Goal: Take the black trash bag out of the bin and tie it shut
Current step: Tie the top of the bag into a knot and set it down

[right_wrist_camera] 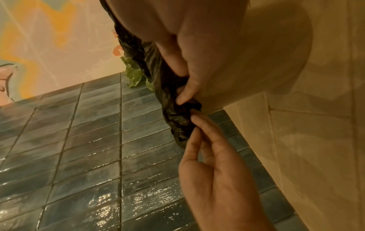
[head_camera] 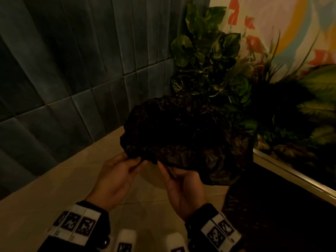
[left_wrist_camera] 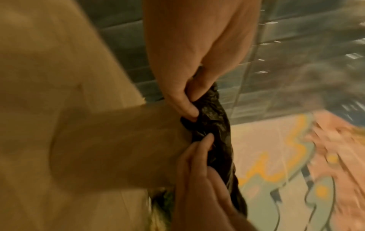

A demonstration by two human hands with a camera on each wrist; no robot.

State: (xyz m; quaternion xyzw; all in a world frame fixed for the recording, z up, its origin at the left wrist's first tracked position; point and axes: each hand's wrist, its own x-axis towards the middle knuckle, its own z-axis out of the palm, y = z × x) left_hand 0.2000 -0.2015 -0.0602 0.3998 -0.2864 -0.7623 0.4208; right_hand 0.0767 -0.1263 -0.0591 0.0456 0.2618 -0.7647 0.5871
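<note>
Black trash bag (head_camera: 183, 135) is out of any bin, held up in the air in front of the person, above a beige tiled floor (head_camera: 60, 180) and in front of a cluster of leafy green plants (head_camera: 209, 57). Crumpled thin plastic; its contents cannot be made out, too dark. No bin can be picked out in any view.

Left hand (head_camera: 116, 179) pinches the near edge of the bag at its lower left, thumb and fingertips pressed together on a gathered fold. Right hand (head_camera: 181, 186) pinches the same edge just beside it, fingers curled on the plastic. The two hands are close together, near touching at the fingertips. Left wrist view shows the left hand (left_wrist_camera: 183, 87) at the top and the right hand (left_wrist_camera: 199, 176) below, both nipping a bunched strip of the bag (left_wrist_camera: 215, 125). Right wrist view: right hand (right_wrist_camera: 189, 65) above, left hand (right_wrist_camera: 215, 164) below, bag (right_wrist_camera: 171, 100) twisted between them.

Both wrists wear dark bands with white panels carrying black square fiducial marker patterns (head_camera: 77, 224); no readable text on them. Blue-grey wall tiles (head_camera: 72, 60) on the left. Colourful painted mural (head_camera: 283, 24) on the right, red, yellow and blue shapes, no legible letters. No brand or label is visible on the bag.
</note>
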